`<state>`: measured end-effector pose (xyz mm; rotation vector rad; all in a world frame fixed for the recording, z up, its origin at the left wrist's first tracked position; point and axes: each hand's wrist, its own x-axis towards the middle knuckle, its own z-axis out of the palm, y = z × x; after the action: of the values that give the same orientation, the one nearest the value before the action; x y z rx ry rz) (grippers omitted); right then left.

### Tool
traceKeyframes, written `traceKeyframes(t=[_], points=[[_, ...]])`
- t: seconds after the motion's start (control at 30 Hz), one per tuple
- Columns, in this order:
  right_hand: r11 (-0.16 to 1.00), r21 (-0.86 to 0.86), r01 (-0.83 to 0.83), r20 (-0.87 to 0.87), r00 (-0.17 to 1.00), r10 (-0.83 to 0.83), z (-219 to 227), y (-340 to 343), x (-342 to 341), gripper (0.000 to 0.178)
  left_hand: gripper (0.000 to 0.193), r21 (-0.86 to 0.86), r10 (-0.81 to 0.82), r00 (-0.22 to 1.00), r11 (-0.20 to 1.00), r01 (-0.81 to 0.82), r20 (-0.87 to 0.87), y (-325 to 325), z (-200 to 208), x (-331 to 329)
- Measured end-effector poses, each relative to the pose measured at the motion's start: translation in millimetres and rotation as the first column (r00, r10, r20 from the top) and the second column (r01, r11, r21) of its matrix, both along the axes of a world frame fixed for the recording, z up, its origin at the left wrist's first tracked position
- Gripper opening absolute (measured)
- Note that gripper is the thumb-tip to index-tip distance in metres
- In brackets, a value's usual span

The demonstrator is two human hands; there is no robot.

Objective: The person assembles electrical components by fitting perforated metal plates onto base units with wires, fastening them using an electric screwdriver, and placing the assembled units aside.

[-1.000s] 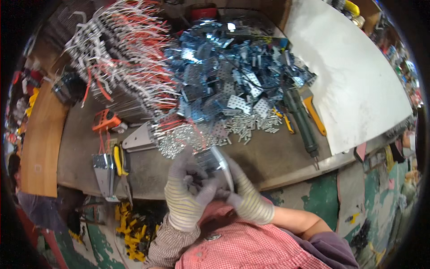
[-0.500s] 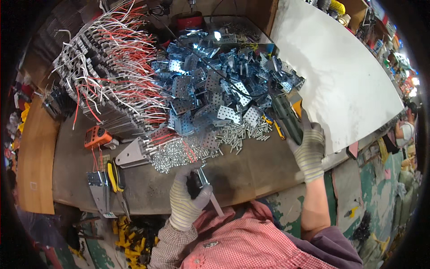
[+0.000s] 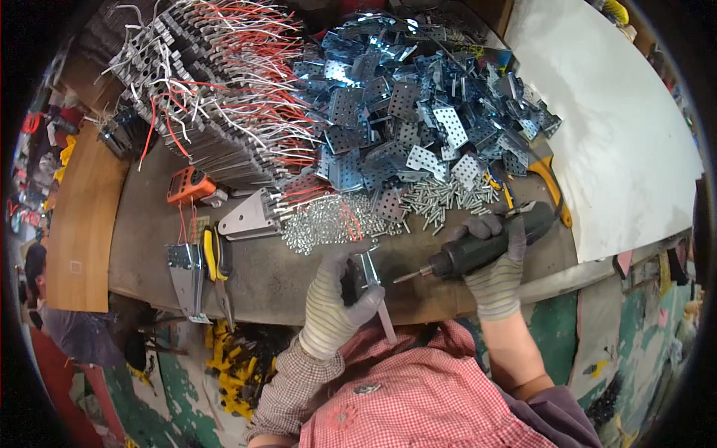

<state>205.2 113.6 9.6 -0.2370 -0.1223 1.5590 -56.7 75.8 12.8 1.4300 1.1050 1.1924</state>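
My left hand (image 3: 332, 306), in a striped work glove, pinches a thin grey metal piece (image 3: 385, 322) seen nearly edge-on near the table's front edge. My gloved right hand (image 3: 497, 278) is wrapped round a dark power screwdriver (image 3: 478, 252), held sideways. Its bit points left toward the metal piece, a short gap apart. Just beyond my left hand lies a heap of small shiny nuts (image 3: 317, 228). Beyond the screwdriver is a pile of screws (image 3: 452, 196). Perforated metal brackets (image 3: 403, 101) are heaped behind both.
Parts with red and white wires (image 3: 202, 97) are stacked at left. Nearer stand an orange meter (image 3: 185, 188), a tapered grey plate (image 3: 246, 216), yellow-and-black pliers (image 3: 216, 257) and another plate (image 3: 187, 280). At right lie a yellow-handled tool (image 3: 551, 187) and a large white panel (image 3: 605, 127).
My right hand has brought the screwdriver from the right side of the parts toward my left hand, turning its bit leftward. My left hand keeps holding the metal piece. The view has shifted.
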Motion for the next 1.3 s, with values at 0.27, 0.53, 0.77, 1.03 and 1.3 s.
traceKeyframes(t=[0.27,0.53,0.77,1.03,1.3], points=[[0.997,0.009,0.076,-0.068,0.995,-0.075,-7.4,-4.7,-24.2,0.022,0.065,0.026,0.02,0.998,0.999,-0.019,-0.059,-0.6,-2.0,-0.6],[0.994,-0.033,0.103,-0.065,0.992,-0.105,-4.7,-3.8,-24.6,0.022,0.06,-0.012,-0.005,0.998,1.0,0.004,-0.069,2.3,-4.0,0.0],[0.997,-0.003,0.082,-0.077,0.994,-0.082,-5.3,-8.3,-24.2,0.027,0.066,0.01,0.017,0.984,1.0,-0.016,-0.176,1.8,3.5,2.5],[0.995,-0.001,0.099,0.0,0.995,-0.099,-18.4,-5.2,-20.5,0.047,0.075,0.415,0.399,0.78,0.888,-0.197,-0.483,-9.3,1.3,-28.8],[0.994,-0.009,0.106,0.003,0.994,-0.106,-18.5,-3.3,-20.0,0.046,0.061,0.264,0.188,0.443,0.957,0.117,-0.877,-36.6,2.9,-40.4]])
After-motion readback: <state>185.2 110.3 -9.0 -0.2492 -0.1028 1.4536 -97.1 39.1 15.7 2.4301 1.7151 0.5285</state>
